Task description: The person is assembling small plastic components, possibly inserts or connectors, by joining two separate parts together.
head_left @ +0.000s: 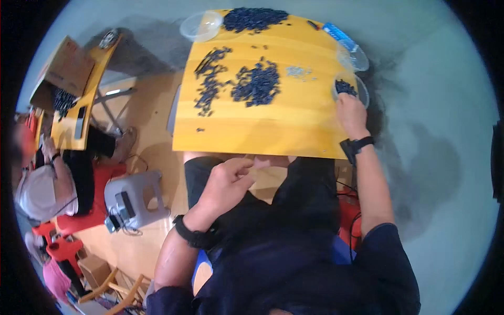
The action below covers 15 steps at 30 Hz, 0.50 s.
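Observation:
My right hand (350, 113) rests at the right edge of a yellow table (262, 126), fingers curled at the rim of a clear bowl (350, 88) holding small dark pieces; whether it pinches anything I cannot tell. My left hand (227, 181) is below the table's near edge over my lap, fingers loosely curled, thumb and fingers pinched together, possibly on something tiny. A large pile of dark pieces (257, 83) lies mid-table, a looser row (209, 79) to its left, another heap (253, 19) at the far edge.
An empty clear bowl (200, 25) sits at the far left corner, another clear dish (356, 56) and a blue strip (336, 32) at the right. A small grey heap (297, 71) lies mid-right. A grey stool (134, 197) and another person (58, 184) at a second yellow table (84, 105) are left.

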Each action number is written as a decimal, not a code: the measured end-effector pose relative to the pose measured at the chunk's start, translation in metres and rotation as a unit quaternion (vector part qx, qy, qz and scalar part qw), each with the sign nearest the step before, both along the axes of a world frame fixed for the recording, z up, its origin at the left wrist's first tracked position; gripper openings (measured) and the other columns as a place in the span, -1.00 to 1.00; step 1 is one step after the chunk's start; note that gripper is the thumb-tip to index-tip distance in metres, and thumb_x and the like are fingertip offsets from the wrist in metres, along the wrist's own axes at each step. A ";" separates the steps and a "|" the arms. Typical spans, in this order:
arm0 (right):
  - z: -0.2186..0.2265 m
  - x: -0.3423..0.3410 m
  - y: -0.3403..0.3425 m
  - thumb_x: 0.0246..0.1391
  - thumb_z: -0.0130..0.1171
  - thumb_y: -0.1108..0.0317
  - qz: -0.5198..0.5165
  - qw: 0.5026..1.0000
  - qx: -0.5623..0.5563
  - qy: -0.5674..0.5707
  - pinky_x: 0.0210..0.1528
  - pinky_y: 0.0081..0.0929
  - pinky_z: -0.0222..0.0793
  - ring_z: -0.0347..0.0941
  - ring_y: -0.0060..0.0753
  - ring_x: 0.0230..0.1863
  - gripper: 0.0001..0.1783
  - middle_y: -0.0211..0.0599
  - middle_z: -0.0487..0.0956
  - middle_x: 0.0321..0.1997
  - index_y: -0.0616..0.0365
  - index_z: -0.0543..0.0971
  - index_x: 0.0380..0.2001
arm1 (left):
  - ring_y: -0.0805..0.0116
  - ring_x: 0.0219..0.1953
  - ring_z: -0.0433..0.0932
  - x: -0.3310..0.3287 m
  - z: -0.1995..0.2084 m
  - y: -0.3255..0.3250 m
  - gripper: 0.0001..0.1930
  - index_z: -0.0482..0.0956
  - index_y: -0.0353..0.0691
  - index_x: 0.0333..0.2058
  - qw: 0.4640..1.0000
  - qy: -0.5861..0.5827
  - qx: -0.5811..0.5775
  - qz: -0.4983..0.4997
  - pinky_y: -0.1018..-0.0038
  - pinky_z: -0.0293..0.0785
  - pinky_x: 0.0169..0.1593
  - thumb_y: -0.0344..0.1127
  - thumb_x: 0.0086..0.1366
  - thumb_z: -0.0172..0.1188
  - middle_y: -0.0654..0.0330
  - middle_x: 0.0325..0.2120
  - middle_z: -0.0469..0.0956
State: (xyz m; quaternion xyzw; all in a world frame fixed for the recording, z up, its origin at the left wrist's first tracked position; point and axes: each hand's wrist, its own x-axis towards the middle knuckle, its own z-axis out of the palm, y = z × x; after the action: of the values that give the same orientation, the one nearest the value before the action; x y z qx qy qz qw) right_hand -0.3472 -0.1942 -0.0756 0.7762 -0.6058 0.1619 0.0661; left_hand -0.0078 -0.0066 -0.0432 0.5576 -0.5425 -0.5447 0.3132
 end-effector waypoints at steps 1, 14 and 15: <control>0.007 0.004 0.003 0.04 0.02 0.37 0.002 1.000 0.003 -0.001 -0.31 -0.04 0.38 0.48 0.10 -0.35 -0.88 -0.05 0.51 -0.45 0.20 0.46 -0.46 | 0.49 -0.24 0.51 -0.002 0.006 -0.001 -0.65 0.48 -0.45 -0.05 1.000 0.000 -0.002 0.002 0.55 0.47 -0.17 -0.47 0.17 0.21 0.10 -0.29 0.58; -0.018 0.122 0.020 0.01 0.09 0.39 0.218 0.954 0.048 -0.201 -0.29 -0.16 0.41 0.49 0.04 -0.33 -0.88 -0.06 0.54 -0.39 0.14 0.56 -0.37 | 0.48 -0.35 0.52 -0.002 0.015 0.005 -0.65 0.50 -0.48 -0.09 1.000 -0.013 -0.025 0.005 0.53 0.47 -0.28 -0.41 0.16 0.23 0.07 -0.36 0.58; -0.020 0.135 0.020 0.01 0.09 0.39 0.220 0.953 0.047 -0.201 -0.29 -0.16 0.41 0.49 0.04 -0.33 -0.88 -0.06 0.54 -0.39 0.14 0.56 -0.37 | 0.48 -0.37 0.51 -0.002 0.014 0.005 -0.65 0.50 -0.48 -0.10 1.000 -0.001 -0.027 0.008 0.54 0.47 -0.29 -0.40 0.16 0.24 0.07 -0.37 0.58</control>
State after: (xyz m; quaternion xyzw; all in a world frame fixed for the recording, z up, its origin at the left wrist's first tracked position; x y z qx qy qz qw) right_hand -0.2120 -0.1739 -0.0957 0.8441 -0.4275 0.2960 -0.1308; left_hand -0.0095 -0.0011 -0.0294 0.5535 -0.5530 -0.5268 0.3322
